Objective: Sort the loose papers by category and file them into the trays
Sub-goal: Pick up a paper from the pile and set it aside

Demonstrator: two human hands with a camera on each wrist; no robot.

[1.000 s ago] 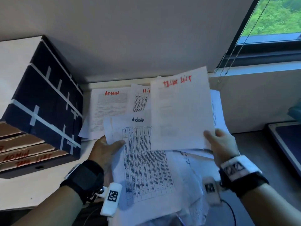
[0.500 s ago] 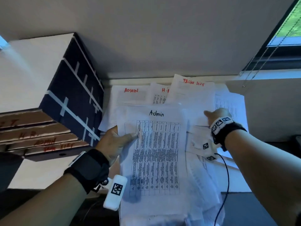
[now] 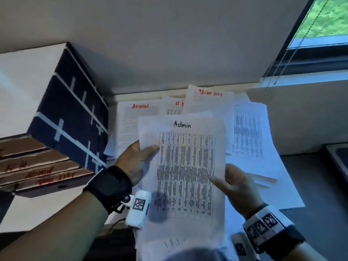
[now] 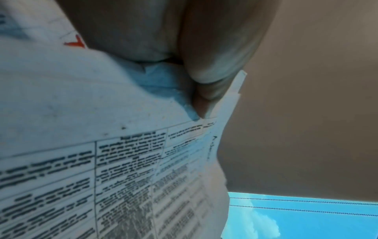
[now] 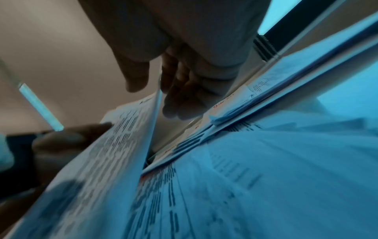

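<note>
My left hand (image 3: pixel 139 161) grips a stack of loose papers, its thumb on the top sheet, a printed table headed "Admin" (image 3: pixel 186 166). My right hand (image 3: pixel 235 185) pinches that sheet's right edge, thumb (image 5: pixel 135 76) in front and fingers (image 5: pixel 180 97) behind. Close up, the Admin sheet (image 4: pixel 122 161) bends under the left hand (image 4: pixel 214 48). On the desk behind lie a red "ADMIN" sheet (image 3: pixel 140 117), an "H.R" sheet (image 3: pixel 173 108) and a "Task list" sheet (image 3: pixel 209 102). The cardboard trays (image 3: pixel 37 172), stacked at the left, carry red labels H.R., ADMIN and TASK LIST.
A dark box with white tape lines (image 3: pixel 71 117) sits on top of the trays. More printed sheets (image 3: pixel 248 132) spread to the right on the desk. A dark flat object (image 3: pixel 339 157) lies at the right edge. Window (image 3: pixel 323 21) with blind cords (image 3: pixel 273 76) at top right.
My right hand laid the Task list sheet on the pile at the back, let go, and came back to the Admin sheet's right edge. The left hand kept its hold.
</note>
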